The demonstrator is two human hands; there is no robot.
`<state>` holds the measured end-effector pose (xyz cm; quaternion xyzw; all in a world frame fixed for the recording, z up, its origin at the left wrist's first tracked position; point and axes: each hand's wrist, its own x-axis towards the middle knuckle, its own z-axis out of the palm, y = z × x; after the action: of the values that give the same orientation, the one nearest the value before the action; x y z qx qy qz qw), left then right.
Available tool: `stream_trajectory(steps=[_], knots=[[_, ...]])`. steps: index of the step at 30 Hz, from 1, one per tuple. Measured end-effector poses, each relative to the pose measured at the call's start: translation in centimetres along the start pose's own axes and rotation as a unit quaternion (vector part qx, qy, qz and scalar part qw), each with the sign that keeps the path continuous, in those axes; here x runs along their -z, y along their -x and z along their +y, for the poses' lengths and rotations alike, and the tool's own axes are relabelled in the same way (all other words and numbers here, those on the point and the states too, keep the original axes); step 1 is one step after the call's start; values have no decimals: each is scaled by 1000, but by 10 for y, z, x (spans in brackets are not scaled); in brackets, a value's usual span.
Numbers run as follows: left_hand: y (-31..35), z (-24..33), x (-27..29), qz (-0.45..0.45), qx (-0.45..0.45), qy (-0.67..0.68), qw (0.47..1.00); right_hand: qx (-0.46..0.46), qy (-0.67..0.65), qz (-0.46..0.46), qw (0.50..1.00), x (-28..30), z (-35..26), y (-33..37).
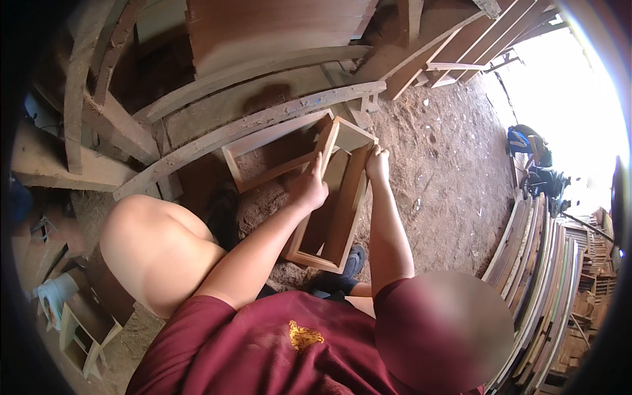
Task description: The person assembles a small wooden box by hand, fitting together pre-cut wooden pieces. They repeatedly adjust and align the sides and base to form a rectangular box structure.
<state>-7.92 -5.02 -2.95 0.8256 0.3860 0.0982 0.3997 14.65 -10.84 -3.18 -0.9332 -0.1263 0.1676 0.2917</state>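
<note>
A long, rectangular wooden box frame (351, 220) stands tilted in front of me, its inside facing up toward me. My left hand (312, 187) grips its left side board, with a finger stretched along the wood. At the far right corner, my right hand (378, 164) has its fingers closed over the rim of the right board. Just beyond and to the left lies a second wooden frame (275, 133), partly covered by the first one and touched by neither hand. My left palm hides part of the left board.
Curved wooden beams (250, 125) arch across the far left side. Sawdust-strewn ground (441, 178) spreads to the right. Stacked planks (533, 283) line the right edge, and large panels (454, 49) lean at the back right. My bare knee (155, 250) juts up at left.
</note>
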Motion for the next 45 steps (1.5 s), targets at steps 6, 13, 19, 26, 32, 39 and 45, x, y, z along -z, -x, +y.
stream_trajectory(steps=[6, 13, 19, 26, 32, 39, 45], knots=[[-8, -1, -10, -13, -10, 12, 1000, -8, -23, 10, 1000, 6, -17, -34], [-6, 3, -2, -7, -5, 24, 1000, 74, 27, 3, 997, -8, 29, -10], [-9, -2, -8, -5, -28, -1, 1000, 31, 9, -4, 999, -7, 8, -68], [-9, -15, -8, 15, -36, 26, 999, 11, -33, -80, 996, -7, -1, -34], [-8, 18, -5, -48, -34, 17, 998, 67, 31, 1, 997, 8, 42, -79], [-5, 0, 3, -16, -20, 13, 1000, -36, -69, -81, 994, 9, -8, -13], [-2, 9, 8, -28, -21, 17, 999, 5, -72, -33, 997, 11, -12, -39]])
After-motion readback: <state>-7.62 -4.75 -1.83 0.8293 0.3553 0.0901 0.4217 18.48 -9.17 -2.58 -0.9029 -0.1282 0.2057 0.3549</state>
